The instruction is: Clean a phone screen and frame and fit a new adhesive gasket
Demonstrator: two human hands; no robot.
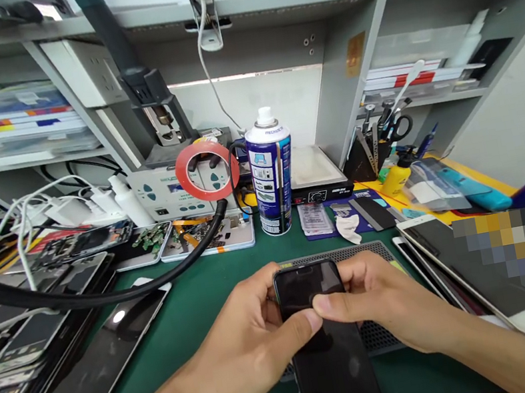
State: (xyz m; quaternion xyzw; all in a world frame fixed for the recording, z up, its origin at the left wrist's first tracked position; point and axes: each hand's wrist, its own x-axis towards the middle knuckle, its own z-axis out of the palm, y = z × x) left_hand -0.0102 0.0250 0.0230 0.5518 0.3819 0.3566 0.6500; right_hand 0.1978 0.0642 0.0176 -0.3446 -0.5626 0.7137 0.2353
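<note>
A black smartphone (332,374) is held upright in front of me over the green mat (207,342), its dark screen facing me with some smudges on it. My left hand (257,336) grips its left edge, the thumb lying on the upper part of the glass. On the other side my right hand (386,293) holds the right edge, and its thumb presses on the screen beside the left thumb. The fingers behind the phone are mostly hidden. Below and behind it lies a dark perforated pad (380,331), partly covered by my hands.
A blue and white spray can (271,174) stands behind the pad. Red tape (182,173) hangs on the soldering station (161,197). A black hose (156,283) crosses the left side. Stacked phone parts (22,361), a white-framed screen (112,352) and white-framed devices (478,267) lie at the sides.
</note>
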